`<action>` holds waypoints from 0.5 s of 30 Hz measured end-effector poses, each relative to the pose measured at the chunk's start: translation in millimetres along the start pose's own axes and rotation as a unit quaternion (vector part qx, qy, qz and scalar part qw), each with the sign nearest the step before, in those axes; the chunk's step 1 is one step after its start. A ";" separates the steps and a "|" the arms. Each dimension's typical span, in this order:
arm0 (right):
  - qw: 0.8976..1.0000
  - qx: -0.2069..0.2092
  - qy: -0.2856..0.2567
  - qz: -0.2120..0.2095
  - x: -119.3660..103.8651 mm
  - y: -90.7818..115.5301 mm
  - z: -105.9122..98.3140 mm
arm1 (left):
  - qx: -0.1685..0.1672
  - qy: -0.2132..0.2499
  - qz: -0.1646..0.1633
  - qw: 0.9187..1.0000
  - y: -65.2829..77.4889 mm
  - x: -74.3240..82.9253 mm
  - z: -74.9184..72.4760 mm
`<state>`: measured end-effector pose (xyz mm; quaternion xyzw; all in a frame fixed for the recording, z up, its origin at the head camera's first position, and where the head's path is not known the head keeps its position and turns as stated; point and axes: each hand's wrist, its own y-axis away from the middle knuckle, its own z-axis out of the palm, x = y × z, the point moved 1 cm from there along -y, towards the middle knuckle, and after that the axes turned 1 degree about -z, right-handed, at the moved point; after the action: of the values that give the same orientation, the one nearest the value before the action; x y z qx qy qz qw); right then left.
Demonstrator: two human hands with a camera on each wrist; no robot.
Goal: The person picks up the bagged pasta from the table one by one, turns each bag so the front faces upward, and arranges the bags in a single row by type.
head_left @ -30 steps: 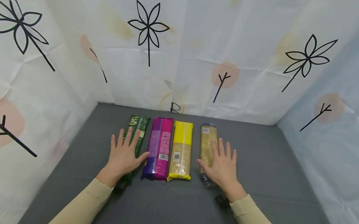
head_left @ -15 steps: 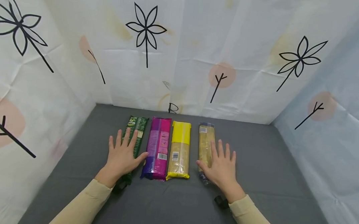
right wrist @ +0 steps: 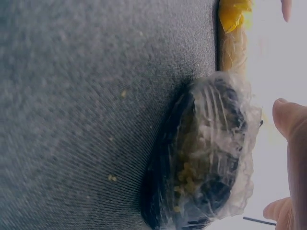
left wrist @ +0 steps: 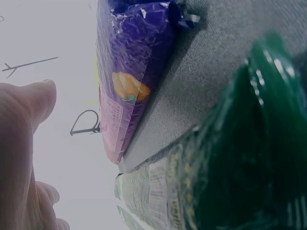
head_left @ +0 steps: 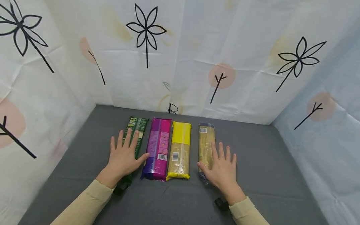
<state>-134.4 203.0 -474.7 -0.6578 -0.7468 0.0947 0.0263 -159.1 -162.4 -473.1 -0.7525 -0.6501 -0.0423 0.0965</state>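
Note:
My left hand (head_left: 123,162), fingers spread and straight, is over the dark green packet (head_left: 141,127) in the head view. In the left wrist view the thumb (left wrist: 38,103) shows apart from the green packet (left wrist: 230,158). Beside it lies a purple and pink packet (head_left: 158,148), its purple end (left wrist: 139,52) printed with an orange picture. My right hand (head_left: 224,169) is likewise spread, over a clear packet of tan, noodle-like strands (head_left: 206,144) with dark ends. Its crinkled end (right wrist: 206,153) shows below the hand in the right wrist view. Neither hand grips anything.
A yellow-ended packet of similar tan strands (head_left: 179,152) lies between the purple packet and the right-hand one, all on a grey cloth surface (head_left: 176,206). White patterned fabric (head_left: 189,32) stands behind and at both sides. Small crumbs (right wrist: 112,178) dot the cloth.
The head view has shifted slightly, so the packets appear a little farther left. Both hands stay spread over the same packets.

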 end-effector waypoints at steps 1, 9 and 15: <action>1.000 0.000 0.000 0.000 -0.1 0.5 0.4 | -0.002 0.000 0.000 1.000 -0.2 0.3 0.4; 1.000 -0.013 0.003 0.009 0.7 3.7 3.3 | -0.015 0.008 0.002 1.000 -0.7 7.0 1.3; 1.000 -0.011 -0.006 0.013 1.5 5.8 4.9 | -0.015 0.009 0.007 1.000 -3.9 13.7 5.0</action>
<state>-129.7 204.6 -480.6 -0.6670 -0.7394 0.0908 0.0138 -161.2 -147.6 -475.0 -0.7581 -0.6430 -0.0583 0.0914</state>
